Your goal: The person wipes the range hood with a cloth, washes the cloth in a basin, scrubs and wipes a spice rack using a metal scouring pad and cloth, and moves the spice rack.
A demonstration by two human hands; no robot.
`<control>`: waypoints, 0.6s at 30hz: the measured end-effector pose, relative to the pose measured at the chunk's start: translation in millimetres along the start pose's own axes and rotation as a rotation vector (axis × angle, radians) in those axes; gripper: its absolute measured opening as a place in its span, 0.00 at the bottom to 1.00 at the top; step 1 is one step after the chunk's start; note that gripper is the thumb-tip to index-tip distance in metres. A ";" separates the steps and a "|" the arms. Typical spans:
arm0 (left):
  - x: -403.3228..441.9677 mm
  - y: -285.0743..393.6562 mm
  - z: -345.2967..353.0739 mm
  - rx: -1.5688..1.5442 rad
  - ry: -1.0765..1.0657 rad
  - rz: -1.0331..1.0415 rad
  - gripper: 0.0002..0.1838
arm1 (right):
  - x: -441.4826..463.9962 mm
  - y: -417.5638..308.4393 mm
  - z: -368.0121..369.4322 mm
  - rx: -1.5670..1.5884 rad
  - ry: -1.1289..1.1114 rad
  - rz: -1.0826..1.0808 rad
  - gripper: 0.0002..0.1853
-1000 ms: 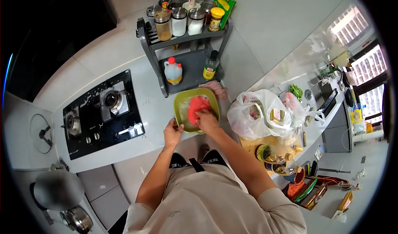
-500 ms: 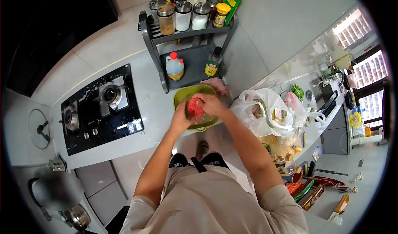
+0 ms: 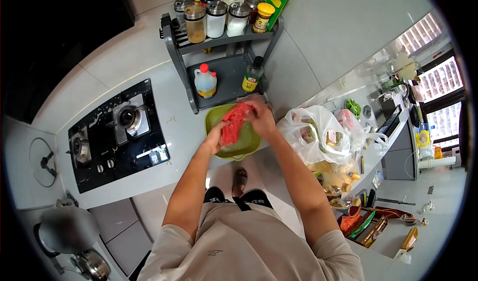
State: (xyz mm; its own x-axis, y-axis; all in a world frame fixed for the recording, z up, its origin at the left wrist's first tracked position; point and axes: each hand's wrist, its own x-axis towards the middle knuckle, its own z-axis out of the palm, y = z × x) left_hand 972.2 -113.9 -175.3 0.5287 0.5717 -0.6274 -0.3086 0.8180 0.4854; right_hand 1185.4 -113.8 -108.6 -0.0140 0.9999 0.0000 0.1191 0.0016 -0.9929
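A wet red cloth (image 3: 233,125) is stretched between my two hands, over a green basin (image 3: 247,150) with water in it. My left hand (image 3: 215,137) grips its lower left end near the basin's left rim. At the upper right, my right hand (image 3: 260,116) is closed on the other end. Behind the basin a pinkish cloth (image 3: 259,99) lies on the counter, partly hidden by my right hand.
A gas stove (image 3: 119,134) is to the left. Behind the basin stands a grey rack (image 3: 191,76) holding a blue-white jug (image 3: 205,81), a dark-capped bottle (image 3: 253,75) and several seasoning jars (image 3: 216,19). White plastic bags (image 3: 316,131) sit close on the right.
The red cloth was bunched up between my hands and is now spread out longer. My hands have moved apart, the right one up and to the right.
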 end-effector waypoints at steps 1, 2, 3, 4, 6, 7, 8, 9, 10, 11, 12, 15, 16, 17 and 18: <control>-3.1 2.8 0.7 0.001 0.002 0.001 0.29 | -5.9 -7.6 -0.2 -0.232 -0.004 -0.064 0.15; -7.2 4.7 1.2 -0.158 -0.132 -0.013 0.28 | -13.1 -15.1 0.4 -0.464 -0.006 -0.127 0.17; -9.5 6.0 1.3 -0.315 -0.267 -0.027 0.27 | -21.3 -18.9 1.8 -0.460 -0.006 -0.128 0.17; -9.0 7.1 2.3 -0.312 -0.264 -0.027 0.27 | -30.6 -19.9 2.9 -0.475 -0.112 -0.146 0.19; -7.1 8.2 6.1 -0.186 -0.178 -0.020 0.23 | -43.7 -14.3 0.3 -0.523 -0.313 -0.138 0.26; -7.3 9.8 6.4 -0.184 -0.176 -0.020 0.23 | -42.6 -7.7 -4.6 -0.521 -0.312 -0.138 0.26; -7.5 11.5 6.4 -0.029 -0.139 -0.004 0.25 | -41.2 -1.1 -9.4 -0.682 -0.247 -0.300 0.30; -4.9 11.0 3.4 0.126 -0.100 0.013 0.27 | -39.4 -2.5 -10.6 -0.839 -0.179 -0.463 0.34; -1.4 12.6 0.5 0.136 -0.099 -0.019 0.27 | -36.7 -3.4 -10.0 -0.835 -0.181 -0.464 0.34; 2.7 15.3 -1.7 0.138 -0.094 -0.016 0.27 | -32.4 -4.6 -8.5 -0.963 -0.204 -0.510 0.38; 4.4 20.0 -0.8 0.236 -0.150 -0.075 0.27 | -28.5 -4.7 -6.7 -1.091 -0.225 -0.556 0.41; 11.2 21.2 1.2 0.413 -0.138 -0.088 0.25 | -13.7 17.0 3.1 -1.120 -0.432 -0.432 0.39; 20.3 18.1 -3.8 0.605 -0.154 -0.050 0.24 | -9.4 25.6 6.8 -1.161 -0.493 -0.380 0.37; 28.7 14.0 -8.8 0.796 -0.170 -0.012 0.23 | -3.6 33.5 6.8 -1.158 -0.498 -0.388 0.37; 26.1 15.5 -0.3 1.113 -0.044 0.048 0.18 | 4.8 38.0 5.1 -1.202 -0.557 -0.366 0.32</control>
State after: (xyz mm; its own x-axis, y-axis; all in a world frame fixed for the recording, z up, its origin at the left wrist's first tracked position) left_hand 981.0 -86.4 -184.3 0.5699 0.5801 -0.5820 0.5400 0.2694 0.7974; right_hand 1184.8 -109.0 -146.9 -0.5890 0.8027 -0.0934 0.7968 0.5576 -0.2326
